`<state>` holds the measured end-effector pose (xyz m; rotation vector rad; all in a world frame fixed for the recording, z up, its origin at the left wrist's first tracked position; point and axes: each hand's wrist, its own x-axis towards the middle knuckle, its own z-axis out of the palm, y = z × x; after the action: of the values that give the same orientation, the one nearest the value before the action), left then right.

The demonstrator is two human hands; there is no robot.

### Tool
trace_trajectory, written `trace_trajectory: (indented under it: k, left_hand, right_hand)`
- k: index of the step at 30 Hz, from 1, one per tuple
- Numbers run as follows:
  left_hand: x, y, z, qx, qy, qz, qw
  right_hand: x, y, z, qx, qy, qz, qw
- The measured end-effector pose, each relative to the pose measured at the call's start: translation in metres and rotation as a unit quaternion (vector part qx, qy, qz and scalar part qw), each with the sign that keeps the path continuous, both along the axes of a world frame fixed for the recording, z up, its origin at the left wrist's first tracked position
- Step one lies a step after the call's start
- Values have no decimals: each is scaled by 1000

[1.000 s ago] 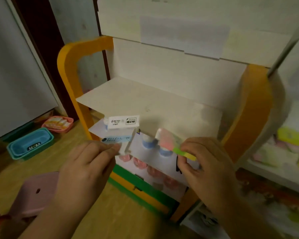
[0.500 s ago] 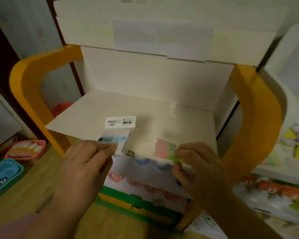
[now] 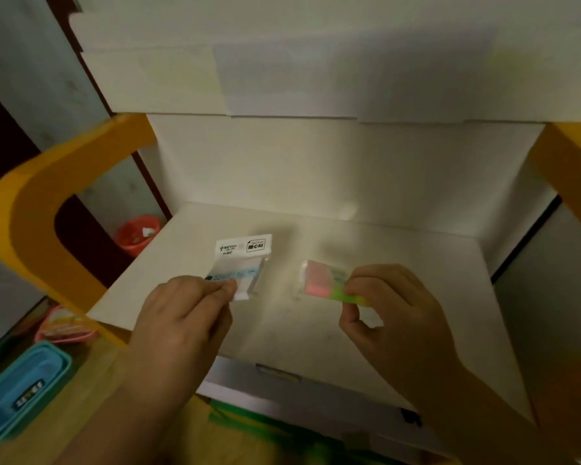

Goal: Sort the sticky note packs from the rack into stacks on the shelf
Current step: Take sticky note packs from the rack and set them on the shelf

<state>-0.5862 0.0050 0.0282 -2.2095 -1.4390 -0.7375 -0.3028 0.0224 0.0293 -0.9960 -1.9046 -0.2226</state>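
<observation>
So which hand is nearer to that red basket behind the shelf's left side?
Left. The left hand is over the shelf's left half, nearer the red basket; the right hand is further right.

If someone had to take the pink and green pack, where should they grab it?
Probably by the pink end of the pink and green pack, coming from the left: that end sticks out free over the shelf, while the right hand pinches the green end.

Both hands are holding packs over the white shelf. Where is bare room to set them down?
The white shelf shows bare board all round: a wide strip along the back wall, the left part toward the orange frame, and the right corner. The middle is taken up by the left hand with the blue pack and the right hand with the pink and green pack.
</observation>
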Motion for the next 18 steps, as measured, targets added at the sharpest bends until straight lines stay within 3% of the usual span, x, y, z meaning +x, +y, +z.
trace_trajectory:
  k: [18]
  left_hand:
    - [-98, 214, -43, -152, 47, -7, 987]
  right_hand:
    - [-40, 31, -12, -98, -57, -152, 982]
